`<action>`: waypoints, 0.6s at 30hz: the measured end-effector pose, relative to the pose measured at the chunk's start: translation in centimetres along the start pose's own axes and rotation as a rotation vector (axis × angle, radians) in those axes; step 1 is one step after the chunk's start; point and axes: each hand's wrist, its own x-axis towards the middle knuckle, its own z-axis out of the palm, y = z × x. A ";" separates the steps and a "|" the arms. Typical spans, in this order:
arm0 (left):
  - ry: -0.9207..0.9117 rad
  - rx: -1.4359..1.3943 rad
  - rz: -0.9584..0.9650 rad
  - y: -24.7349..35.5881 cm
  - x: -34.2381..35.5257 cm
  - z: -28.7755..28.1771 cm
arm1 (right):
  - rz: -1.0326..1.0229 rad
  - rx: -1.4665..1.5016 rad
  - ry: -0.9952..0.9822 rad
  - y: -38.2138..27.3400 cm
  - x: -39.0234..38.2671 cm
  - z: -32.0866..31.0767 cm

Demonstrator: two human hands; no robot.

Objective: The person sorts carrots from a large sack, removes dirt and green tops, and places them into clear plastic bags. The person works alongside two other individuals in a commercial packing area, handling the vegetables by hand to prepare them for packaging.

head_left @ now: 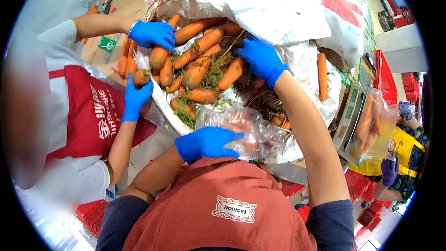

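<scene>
My left hand (pixel 208 143), in a blue glove, holds the edge of a clear plastic bag (pixel 260 132) in front of my apron; reddish-orange shapes show through the film. My right hand (pixel 263 60), also blue-gloved, reaches into a white woven sack (pixel 174 121) full of carrots. Its fingers bend down beside a carrot (pixel 231 73), and their tips are partly hidden. Soil and green leaf scraps cling to many of the carrots (pixel 197 72) in the sack.
At the left, a co-worker's blue-gloved hands (pixel 153 35) handle carrots. A lone carrot (pixel 322 76) lies on white sacking at the right. Beyond it, a bag of carrots (pixel 369 123) rests on a scale (pixel 346 121). Another person in purple gloves (pixel 389 171) stands at the far right.
</scene>
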 end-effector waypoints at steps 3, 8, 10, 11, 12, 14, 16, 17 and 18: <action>0.021 -0.183 0.023 -2.0 -0.7 -0.2 | 0.119 0.421 0.231 1.1 0.6 -2.5; 0.561 -0.889 0.085 -2.2 0.8 -6.4 | 0.424 1.512 0.352 3.0 -1.6 -7.5; 0.867 -1.080 0.206 -1.1 2.6 -8.6 | 0.500 1.709 0.307 2.8 -2.8 -8.9; 0.832 -1.169 0.205 -0.6 3.4 -9.7 | 0.381 1.633 0.354 2.5 -3.3 -9.4; 0.789 -1.255 0.176 -0.2 4.1 -10.6 | 0.365 1.682 0.376 2.3 -3.9 -10.0; 0.861 -1.132 0.226 1.1 5.0 -10.7 | 0.330 1.782 0.419 1.9 -4.9 -10.9; 1.043 -0.724 0.291 2.2 5.6 -10.1 | 0.355 1.847 0.415 1.4 -5.1 -11.2; 1.081 -0.629 0.227 2.7 5.7 -9.9 | 0.308 1.860 0.399 1.1 -5.2 -11.1; 1.080 -0.677 0.316 3.0 5.5 -9.6 | 0.291 1.890 0.409 1.0 -5.1 -11.0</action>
